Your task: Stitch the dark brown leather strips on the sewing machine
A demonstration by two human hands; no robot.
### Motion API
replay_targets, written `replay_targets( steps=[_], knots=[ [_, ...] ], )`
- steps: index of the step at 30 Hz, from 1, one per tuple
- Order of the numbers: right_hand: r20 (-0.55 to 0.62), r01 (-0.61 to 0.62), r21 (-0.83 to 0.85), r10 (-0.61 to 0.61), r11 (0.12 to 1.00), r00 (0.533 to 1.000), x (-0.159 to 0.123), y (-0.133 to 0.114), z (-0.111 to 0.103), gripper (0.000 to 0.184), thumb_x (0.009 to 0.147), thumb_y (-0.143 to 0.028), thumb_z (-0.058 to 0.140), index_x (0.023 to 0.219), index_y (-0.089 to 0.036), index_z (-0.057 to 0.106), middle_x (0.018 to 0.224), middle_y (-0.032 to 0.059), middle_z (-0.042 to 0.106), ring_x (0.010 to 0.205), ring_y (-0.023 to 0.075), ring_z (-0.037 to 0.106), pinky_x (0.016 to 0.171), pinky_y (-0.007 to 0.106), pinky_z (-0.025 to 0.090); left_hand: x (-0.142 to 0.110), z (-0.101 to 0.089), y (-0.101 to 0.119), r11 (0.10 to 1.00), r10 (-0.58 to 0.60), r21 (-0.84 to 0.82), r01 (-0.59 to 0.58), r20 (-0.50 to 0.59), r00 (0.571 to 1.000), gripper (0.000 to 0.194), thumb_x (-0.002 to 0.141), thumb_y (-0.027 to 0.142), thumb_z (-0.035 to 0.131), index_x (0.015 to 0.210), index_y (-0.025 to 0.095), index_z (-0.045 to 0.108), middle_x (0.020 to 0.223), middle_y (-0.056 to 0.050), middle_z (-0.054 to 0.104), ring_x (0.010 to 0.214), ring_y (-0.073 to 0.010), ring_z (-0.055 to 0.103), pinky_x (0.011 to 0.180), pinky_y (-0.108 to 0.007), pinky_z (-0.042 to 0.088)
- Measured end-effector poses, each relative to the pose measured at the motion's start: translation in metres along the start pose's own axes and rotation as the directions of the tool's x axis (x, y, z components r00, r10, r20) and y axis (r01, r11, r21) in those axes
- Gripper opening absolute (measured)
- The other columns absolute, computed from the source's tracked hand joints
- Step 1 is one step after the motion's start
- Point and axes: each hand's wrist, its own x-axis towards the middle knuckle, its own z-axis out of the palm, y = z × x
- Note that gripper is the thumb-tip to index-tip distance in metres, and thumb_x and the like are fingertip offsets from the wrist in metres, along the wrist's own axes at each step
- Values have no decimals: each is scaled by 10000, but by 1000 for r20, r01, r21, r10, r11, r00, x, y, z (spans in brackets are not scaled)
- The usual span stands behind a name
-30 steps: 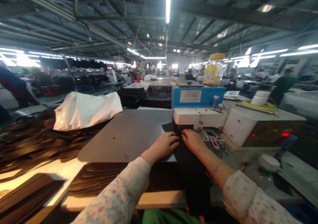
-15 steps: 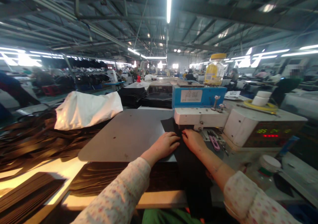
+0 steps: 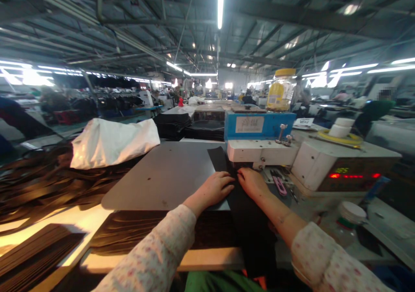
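Observation:
A long black fabric strip [image 3: 248, 214] runs from beside the machine head, across the metal plate's right edge, and hangs over the table's near edge. My left hand [image 3: 218, 187] rests palm down on the strip's left edge, its fingers stretched out. Just right of it, my right hand [image 3: 251, 182] has its fingers curled and pressed together on the strip, close under the white machine head [image 3: 259, 152]. What lies beneath the head is hidden. The smooth grey metal plate [image 3: 168, 171] spreads to the left of my hands.
Pink-handled thread snips [image 3: 279, 185] lie right of my right hand. Farther right stand a control box [image 3: 350, 171] with a lit display and a white-lidded jar [image 3: 352, 214]. Brown strips [image 3: 35, 179] and a white bag [image 3: 113, 143] lie left, with stacked dark pieces [image 3: 136, 231] below the plate.
The fabric strip has slid a little away from me, its far end farther up the plate. The control box display shows different lit figures. Both hands have barely moved.

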Motion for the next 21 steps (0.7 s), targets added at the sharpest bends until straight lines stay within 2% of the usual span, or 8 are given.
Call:
replay_targets(
  steps=[21],
  knots=[
    [10,-27,21,27,999,1000,1,-2,0,234,839,-209,382,928,-169,594,924,66,645,863,158,582,726,235,390,0,-2,0,999,-25,-42,26,18,1000,290,844,297,442,1076,180,572,1132,-79,537,1039,-193,488,935,-322,385]
  ],
)
